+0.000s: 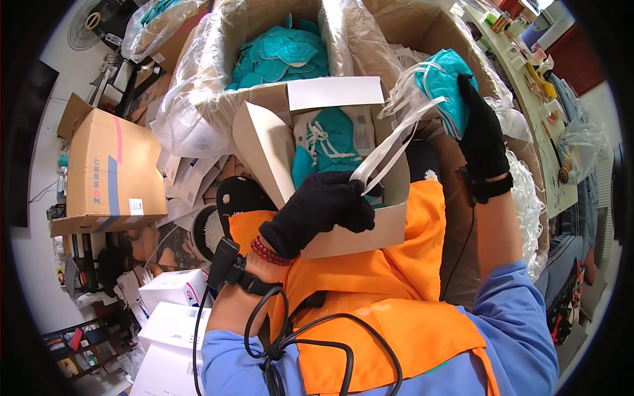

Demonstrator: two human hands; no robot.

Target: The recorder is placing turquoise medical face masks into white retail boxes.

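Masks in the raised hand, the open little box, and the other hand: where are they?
Masks (441,78), head view, teal front.
Little box (264,148), head view, left flap.
Left hand (323,208), head view, glove back.
Right hand (482,132), head view, glove back.

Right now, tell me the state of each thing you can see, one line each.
small white box: open, flap up, partly filled with teal masks
left hand: gloved, grip closed on white straps
right hand: gloved, raised, holding a stack of teal masks
large carton: open, plastic-lined, holds loose teal masks
brown carton: closed
white boxes: closed, stacked at lower left
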